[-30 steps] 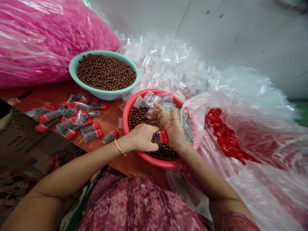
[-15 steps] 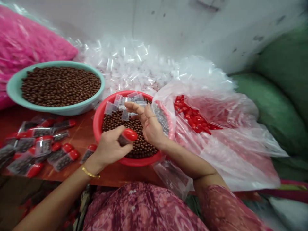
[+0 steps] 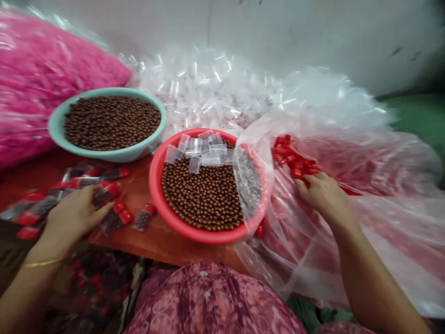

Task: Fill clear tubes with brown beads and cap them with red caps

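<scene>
Red worktop, grey wall behind. Left hand lies half-curled on the capped tubes, grip unclear. Right hand curls into the red caps in the clear bag right of the red bowl, pinch hidden. Taking one cap only, by its sides, seems best.

Table: red-brown wooden top. Red basin of brown balls stands at the near edge. Teal basin, also holding brown balls, sits behind and left of the red basin, apart from it. Red-capped filled packets lie loose left of the red basin, the nearest just beside its rim.
</scene>
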Tool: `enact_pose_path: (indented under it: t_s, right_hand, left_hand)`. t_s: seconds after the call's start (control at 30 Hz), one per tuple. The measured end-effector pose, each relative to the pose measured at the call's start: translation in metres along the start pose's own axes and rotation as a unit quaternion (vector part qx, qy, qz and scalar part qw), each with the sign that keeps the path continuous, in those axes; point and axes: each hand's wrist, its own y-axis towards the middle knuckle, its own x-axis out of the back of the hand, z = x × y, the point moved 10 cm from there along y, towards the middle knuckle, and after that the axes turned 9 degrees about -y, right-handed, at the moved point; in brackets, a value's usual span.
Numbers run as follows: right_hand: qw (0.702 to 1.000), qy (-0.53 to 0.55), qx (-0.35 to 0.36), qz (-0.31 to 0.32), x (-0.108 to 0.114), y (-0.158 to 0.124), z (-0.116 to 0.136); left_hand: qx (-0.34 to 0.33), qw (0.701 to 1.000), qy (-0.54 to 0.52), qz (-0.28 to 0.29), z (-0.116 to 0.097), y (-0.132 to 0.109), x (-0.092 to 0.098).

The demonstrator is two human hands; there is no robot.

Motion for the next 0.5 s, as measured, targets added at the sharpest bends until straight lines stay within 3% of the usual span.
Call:
enact_pose_path:
  t_s: [0.03,0.1,0.17,0.23,0.3,0.4,0.5]
  right_hand:
    - [1.000,-0.007,0.007,0.006,-0.003,0.001,0.003]
    - [1.000,-0.008,0.004,0.011,-0.006,0.002,0.004]
    - [1.000,0.008,-0.024,-0.001,-0.005,-0.002,-0.001]
    - [0.996,0.049,-0.068,-0.034,0.000,-0.010,-0.010]
    - [0.984,0.107,-0.111,-0.084,0.007,-0.023,-0.021]
    - [0.962,0.189,-0.134,-0.147,0.011,-0.042,-0.032]
    - [0.946,0.236,-0.136,-0.175,0.007,-0.057,-0.035]
  left_hand:
    - [-0.028,0.999,0.044,-0.011,-0.024,0.003,0.010]
    - [-0.097,0.990,0.059,-0.086,-0.078,0.009,0.034]
    - [-0.200,0.973,0.030,-0.112,-0.132,0.015,0.042]
    - [-0.315,0.946,0.032,-0.075,-0.180,0.021,0.028]
    - [-0.397,0.914,0.076,-0.029,-0.212,0.031,0.004]
    - [-0.458,0.878,0.141,0.001,-0.238,0.056,-0.027]
    - [-0.495,0.852,0.167,0.025,-0.253,0.073,-0.045]
